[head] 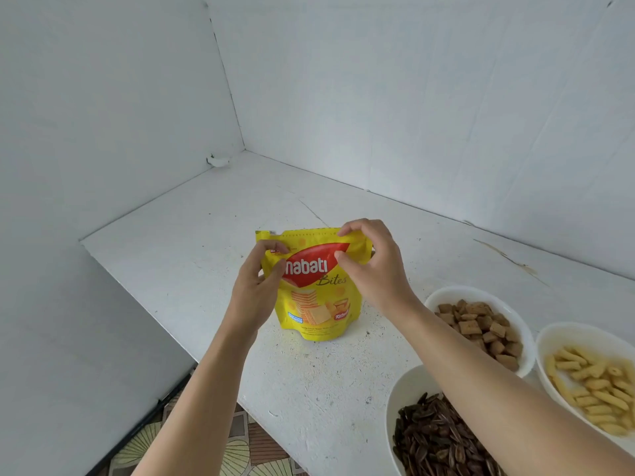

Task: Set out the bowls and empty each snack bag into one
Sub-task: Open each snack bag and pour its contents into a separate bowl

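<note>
Setting: white tabletop (192, 269) pushed into a corner of plain white walls (412, 97); patterned floor (206, 451) shows below its near edge.
Progress: three bowls are out and filled, so most of the task looks done. One bag remains, and its top strip appears sealed.
Left fingers (275, 247): curled, forefinger and thumb pinching the bag's upper left part just under the top strip.
Right fingers (347, 231): curled, forefinger over the top edge and thumb on the front face, pinching the upper right part.
Left hand (256, 290): beside the bag's left edge, holding it.
Right hand (374, 269): at the bag's right shoulder, partly covering it.
Yellow snack bag (319, 304): upright on the table between the hands, base on the surface, front facing the camera, still plump.
Brown-squares bowl (446, 293): on the table to the right of the bag, near it.
Seed bowl (395, 400): nearest the camera, under the right forearm, dark striped seeds inside.
Yellow-tubes bowl (549, 334): farthest right, just beside the other two.
Left to do: probably open the bag and pour it out; no fourth, empty bowl is in view.
</note>
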